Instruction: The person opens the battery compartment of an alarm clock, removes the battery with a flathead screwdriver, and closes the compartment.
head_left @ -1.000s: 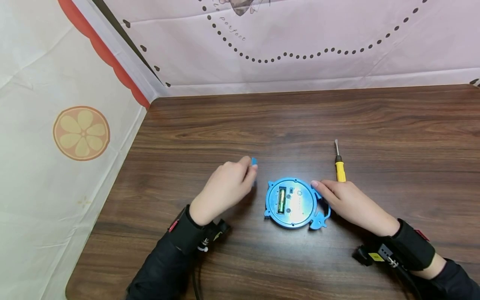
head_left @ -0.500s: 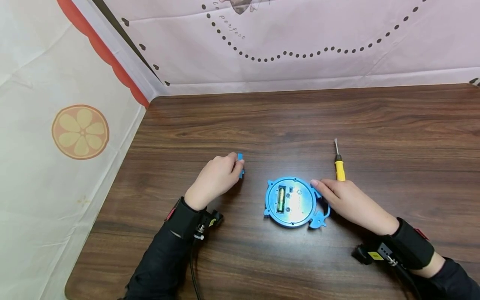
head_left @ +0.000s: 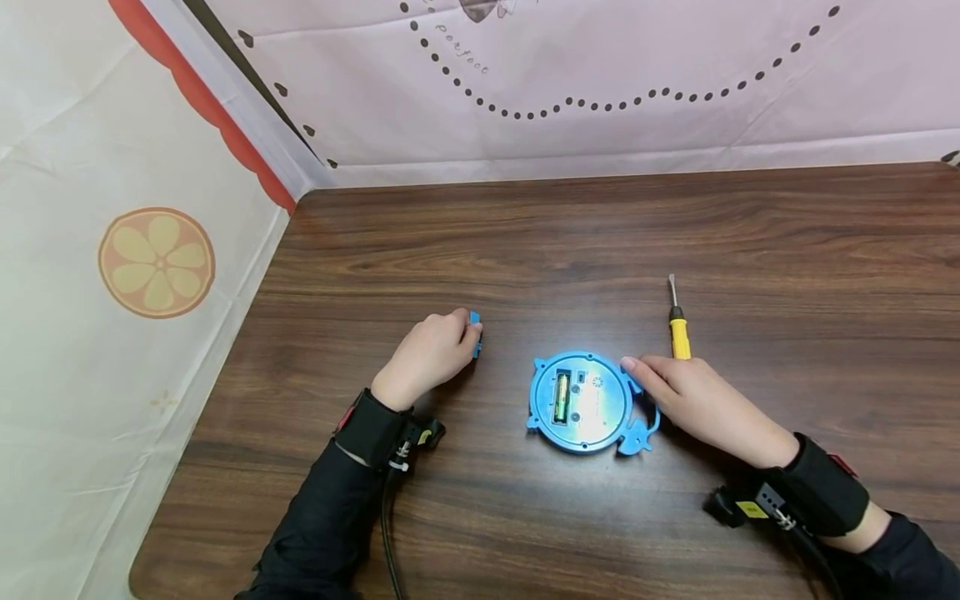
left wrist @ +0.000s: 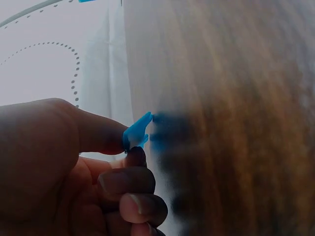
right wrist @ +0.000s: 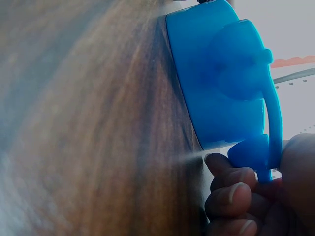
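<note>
A round blue alarm clock lies back up on the table, with small feet and a curved handle-like piece at its side. Its battery slot is uncovered, and one green battery sits inside. My right hand grips a knob at the clock's upper right edge, thumb on top; the right wrist view shows fingers curled beneath that blue knob. Off to the left, my left hand pinches a small blue battery cover between thumb and forefinger, close over the tabletop.
Just beyond my right hand lies a screwdriver with a yellow handle, its tip pointing away. The brown wooden table meets a printed white cloth at the back and another at the left. A black cable trails from the left wrist.
My left hand has moved left, away from the clock, carrying the battery cover, and has come down slightly in the last half second. The right hand and the clock have stayed in place.
</note>
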Tool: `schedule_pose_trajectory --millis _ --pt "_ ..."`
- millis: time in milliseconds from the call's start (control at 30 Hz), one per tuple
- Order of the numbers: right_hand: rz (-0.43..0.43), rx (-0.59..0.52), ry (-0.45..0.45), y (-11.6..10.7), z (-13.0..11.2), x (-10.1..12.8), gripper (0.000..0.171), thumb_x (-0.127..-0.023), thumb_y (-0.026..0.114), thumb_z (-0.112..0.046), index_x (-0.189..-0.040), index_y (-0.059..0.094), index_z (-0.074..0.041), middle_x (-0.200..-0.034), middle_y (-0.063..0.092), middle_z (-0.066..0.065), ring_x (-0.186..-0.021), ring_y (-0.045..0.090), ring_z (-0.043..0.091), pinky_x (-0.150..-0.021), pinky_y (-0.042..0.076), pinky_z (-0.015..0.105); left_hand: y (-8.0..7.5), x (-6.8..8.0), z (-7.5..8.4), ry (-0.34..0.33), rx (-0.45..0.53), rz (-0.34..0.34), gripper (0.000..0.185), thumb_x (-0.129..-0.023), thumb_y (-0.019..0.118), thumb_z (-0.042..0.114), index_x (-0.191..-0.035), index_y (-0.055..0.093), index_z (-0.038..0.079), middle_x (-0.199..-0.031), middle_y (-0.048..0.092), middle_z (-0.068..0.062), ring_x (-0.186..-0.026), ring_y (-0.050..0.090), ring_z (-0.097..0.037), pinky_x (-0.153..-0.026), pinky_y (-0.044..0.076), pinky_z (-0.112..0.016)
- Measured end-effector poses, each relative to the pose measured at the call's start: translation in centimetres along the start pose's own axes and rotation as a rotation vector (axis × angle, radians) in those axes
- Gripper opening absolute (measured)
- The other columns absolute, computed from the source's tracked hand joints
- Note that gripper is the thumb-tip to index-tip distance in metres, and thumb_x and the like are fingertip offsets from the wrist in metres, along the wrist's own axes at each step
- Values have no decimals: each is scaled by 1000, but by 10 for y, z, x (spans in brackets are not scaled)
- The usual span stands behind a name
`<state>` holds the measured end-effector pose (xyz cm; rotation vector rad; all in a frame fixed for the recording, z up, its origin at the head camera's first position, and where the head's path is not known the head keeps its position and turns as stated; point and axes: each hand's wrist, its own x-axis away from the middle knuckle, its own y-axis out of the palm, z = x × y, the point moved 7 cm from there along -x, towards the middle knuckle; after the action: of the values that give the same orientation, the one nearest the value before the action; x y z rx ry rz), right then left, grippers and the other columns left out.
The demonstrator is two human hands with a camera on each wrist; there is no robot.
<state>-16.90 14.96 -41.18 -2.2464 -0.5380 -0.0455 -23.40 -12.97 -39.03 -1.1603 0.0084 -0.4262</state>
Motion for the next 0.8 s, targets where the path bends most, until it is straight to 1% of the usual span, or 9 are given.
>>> schedule_pose_trajectory --millis 300,533,800 --pt "5 -3 -2 0 0 0 49 -110 36 -45 -80 57 -13 -62 38 -3 -54 40 14 -52 32 27 1 -2 -4 -23 -2 -13 33 -110 40 26 -88 54 5 -65 48 -6 -50 41 -19 -51 31 -30" --pt "-5 -12 4 1 1 1 48 -110 36 -45 -82 57 -12 -63 38 -3 -56 41 14 -54 32 28 2 0 -5 -31 -11 -5 33 -109 45 26 -85 52 5 -63 44 -5 -49 42 -19 -50 32 -30" --pt "11 -8 3 -1 0 1 49 -110 36 -46 -79 56 -13 -62 37 -3 -55 39 14 -52 32 27 1 -1 -3 -24 -26 -4 31 -109 45 26 -87 53 6 -63 46 -5 -49 43 -19 -50 33 -29"
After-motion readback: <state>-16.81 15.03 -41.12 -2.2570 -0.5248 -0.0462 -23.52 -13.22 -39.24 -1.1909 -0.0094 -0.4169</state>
